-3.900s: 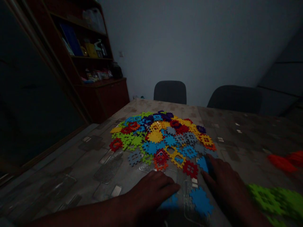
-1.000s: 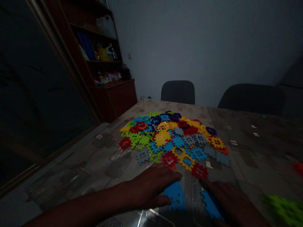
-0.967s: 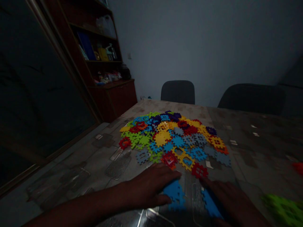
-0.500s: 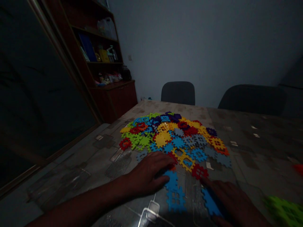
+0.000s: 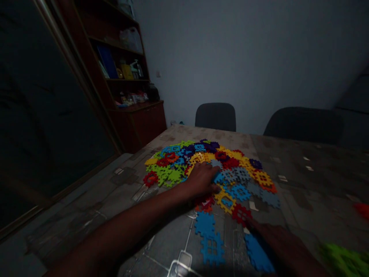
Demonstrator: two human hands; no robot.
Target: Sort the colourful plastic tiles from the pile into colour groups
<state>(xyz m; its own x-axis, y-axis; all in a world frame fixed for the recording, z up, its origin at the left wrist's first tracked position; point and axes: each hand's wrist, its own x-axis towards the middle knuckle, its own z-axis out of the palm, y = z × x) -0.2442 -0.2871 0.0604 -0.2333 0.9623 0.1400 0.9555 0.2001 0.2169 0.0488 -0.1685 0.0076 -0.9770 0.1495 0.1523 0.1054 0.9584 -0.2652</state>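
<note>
My left hand reaches over the middle of a pile of flat plastic interlocking pieces, thumb and fingers apart. Its fingertips are at a light blue piece, partly hidden under them. At lower right my right hand holds a blue interlocking piece along its right side; the thumb is out of sight. The index fingertip of that hand is close to a red window piece. Two light blue pieces, a solid one and a window one, lie end to end on the table between my hands.
The pile spreads over the patterned tabletop, with green pieces on its left and grey ones on its right. A bright green piece lies at lower right. Chairs stand behind the table, a shelf cabinet beyond it.
My left hand has moved forward and slightly right, from the near edge of the pile to its middle. The right hand stays nearly in place with the blue piece.
</note>
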